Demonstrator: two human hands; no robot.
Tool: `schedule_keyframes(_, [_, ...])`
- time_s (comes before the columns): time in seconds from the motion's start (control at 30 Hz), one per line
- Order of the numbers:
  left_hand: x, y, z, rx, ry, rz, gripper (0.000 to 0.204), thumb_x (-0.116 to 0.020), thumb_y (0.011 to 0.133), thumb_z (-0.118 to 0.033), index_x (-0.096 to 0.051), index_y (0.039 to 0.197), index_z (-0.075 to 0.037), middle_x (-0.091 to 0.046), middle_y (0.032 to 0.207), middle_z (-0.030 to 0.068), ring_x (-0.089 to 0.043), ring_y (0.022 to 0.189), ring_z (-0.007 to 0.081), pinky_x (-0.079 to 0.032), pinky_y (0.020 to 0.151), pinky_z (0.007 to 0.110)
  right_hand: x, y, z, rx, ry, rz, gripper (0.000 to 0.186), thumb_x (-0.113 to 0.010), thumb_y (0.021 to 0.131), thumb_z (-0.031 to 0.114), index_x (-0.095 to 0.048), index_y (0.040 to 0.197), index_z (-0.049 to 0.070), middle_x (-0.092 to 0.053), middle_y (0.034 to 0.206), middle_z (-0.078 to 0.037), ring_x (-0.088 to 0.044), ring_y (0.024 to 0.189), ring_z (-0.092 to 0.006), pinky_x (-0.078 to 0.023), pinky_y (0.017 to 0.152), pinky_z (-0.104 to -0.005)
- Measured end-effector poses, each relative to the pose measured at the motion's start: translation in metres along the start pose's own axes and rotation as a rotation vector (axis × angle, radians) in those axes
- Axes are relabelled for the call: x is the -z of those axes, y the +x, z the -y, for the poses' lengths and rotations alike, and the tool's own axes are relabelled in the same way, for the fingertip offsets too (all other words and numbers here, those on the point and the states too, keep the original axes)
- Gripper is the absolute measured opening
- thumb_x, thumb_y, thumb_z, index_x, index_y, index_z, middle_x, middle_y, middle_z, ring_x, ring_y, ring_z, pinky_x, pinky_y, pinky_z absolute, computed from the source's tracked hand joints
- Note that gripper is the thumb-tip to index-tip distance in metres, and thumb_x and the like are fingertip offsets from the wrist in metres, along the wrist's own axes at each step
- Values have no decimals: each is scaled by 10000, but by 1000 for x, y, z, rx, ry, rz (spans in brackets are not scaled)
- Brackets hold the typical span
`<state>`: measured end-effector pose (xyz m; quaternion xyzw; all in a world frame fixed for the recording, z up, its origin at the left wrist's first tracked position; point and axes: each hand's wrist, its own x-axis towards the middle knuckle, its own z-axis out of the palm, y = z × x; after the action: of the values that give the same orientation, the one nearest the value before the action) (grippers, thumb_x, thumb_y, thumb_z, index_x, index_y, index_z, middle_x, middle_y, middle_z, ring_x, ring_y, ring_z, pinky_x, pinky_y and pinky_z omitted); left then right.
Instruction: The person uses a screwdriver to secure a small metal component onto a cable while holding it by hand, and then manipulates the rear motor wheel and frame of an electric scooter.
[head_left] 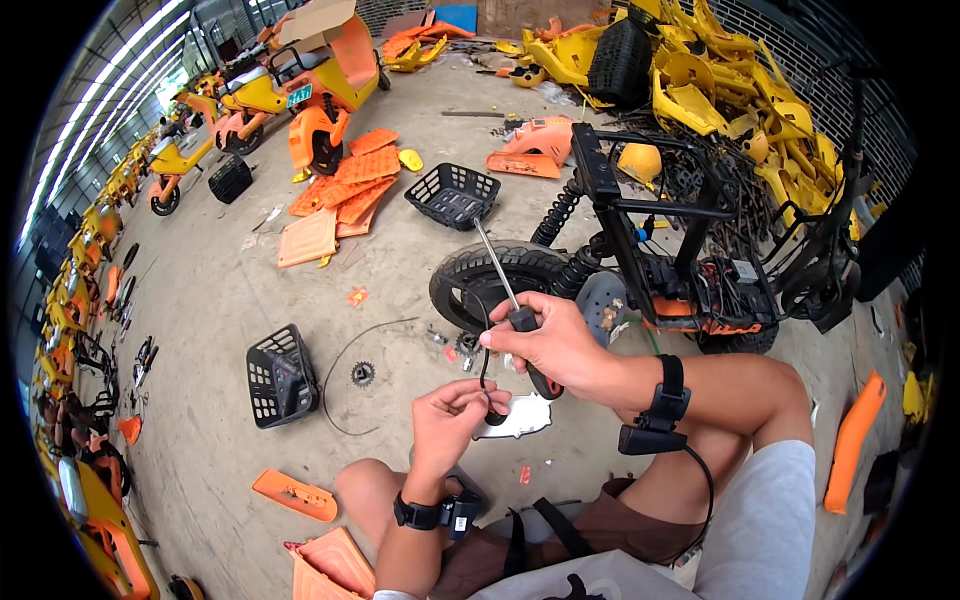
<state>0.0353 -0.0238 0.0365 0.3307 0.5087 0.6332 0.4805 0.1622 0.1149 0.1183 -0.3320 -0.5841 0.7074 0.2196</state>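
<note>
My right hand (550, 340) is closed around the black handle of a screwdriver (497, 262), its long metal shaft slanting away from me toward a black basket. A thin black cable (485, 365) runs down from my right fingertips to my left hand. My left hand (450, 415) pinches the cable's lower end, where a small black part shows below the fingers. Under my hands lies a flat white piece (523, 418) with an uneven edge, partly covered by them. Just beyond is the black wheel (470, 283) of a stripped scooter frame (640, 205).
Black baskets (268, 378) (430, 190) lie on the concrete floor. A sprocket (363, 374) and a curved cable (328, 378) lie left of my hands. Orange panels (365, 180) are stacked farther off. Yellow body parts (690, 90) form a heap at the far right; scooters (250, 100) stand far left.
</note>
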Motion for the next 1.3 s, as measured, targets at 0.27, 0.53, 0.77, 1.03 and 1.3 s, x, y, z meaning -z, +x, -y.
schedule_keyframes(0.27, [0,-2,0,-26,-13,16,217,-556,892,53,-625,1085,122,-709,963,222,-712,870,214,-576,795,318,0,4,-7,60,34,-13,291,-784,808,86,-597,1004,-21,-664,809,-39,-531,520,-44,-399,439,-210])
schedule_keyframes(0.53, [0,-5,-1,-40,-10,18,185,-552,874,67,-622,1037,122,-709,940,221,-716,854,227,-581,785,322,-2,2,-5,64,-21,-3,309,-801,791,103,-608,1004,-11,-663,797,-30,-528,506,-41,-390,421,-211])
schedule_keyframes(0.77, [-2,-7,-5,-25,2,6,170,-550,874,59,-613,1019,120,-707,924,222,-715,846,234,-582,776,329,-2,3,-5,78,-46,7,305,-803,790,108,-619,1008,0,-667,793,-26,-538,509,-45,-398,421,-209])
schedule_keyframes(1.03, [-5,-6,-4,-20,5,-39,173,-539,890,59,-604,1037,123,-704,924,209,-706,835,217,-569,775,307,4,3,-10,41,-49,94,362,-777,811,90,-604,1118,9,-672,895,-38,-543,550,-48,-423,463,-207])
schedule_keyframes(1.3, [-11,-4,0,-76,47,-120,214,-549,925,38,-601,1107,138,-704,922,166,-696,829,187,-562,762,287,17,-5,-24,275,-476,208,509,-756,789,124,-581,1255,19,-644,923,1,-565,852,-57,-477,755,-239])
